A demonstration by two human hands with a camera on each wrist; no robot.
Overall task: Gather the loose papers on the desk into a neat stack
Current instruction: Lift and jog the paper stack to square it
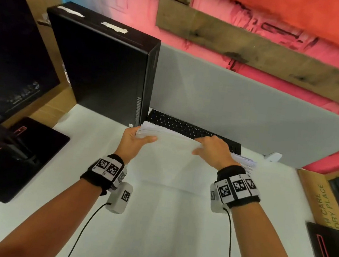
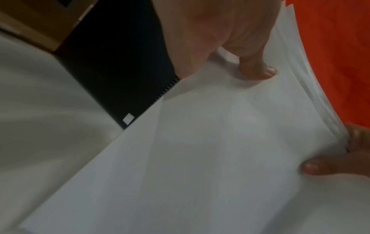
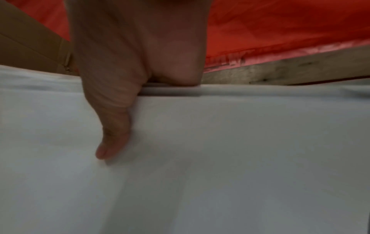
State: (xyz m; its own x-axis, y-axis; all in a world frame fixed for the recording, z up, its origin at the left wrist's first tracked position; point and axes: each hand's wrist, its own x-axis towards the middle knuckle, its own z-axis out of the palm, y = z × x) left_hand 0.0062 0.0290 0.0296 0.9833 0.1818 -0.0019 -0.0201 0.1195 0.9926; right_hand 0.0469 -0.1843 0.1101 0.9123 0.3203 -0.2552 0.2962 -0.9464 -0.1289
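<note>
- Forearms enter from 6 o'clock, each wearing a marker-tagged wristband; cables trail from both.
- Left hand (image 1: 133, 140) grasps the left end of the paper stack (image 1: 173, 147), thumb laid on the top sheet and fingers out of sight beneath, judged a support hold.
- Right hand (image 1: 212, 149) grasps the right end of the same stack, fingers curled over its far edge, thumb (image 3: 112, 139) pressed against the near face.
- Stack is held up at centre, over the white desk (image 1: 154, 221), sheet edges fanned unevenly at both ends; judged mid-alignment, not yet squared.
- Opposed grips at the two ends suit jogging the sheets level.
- Keyboard (image 1: 185, 127) lies just beyond the stack at 12 o'clock; black computer tower (image 1: 104, 67) stands at 11 o'clock.
- No loose sheets are discernible on the desk.
</note>
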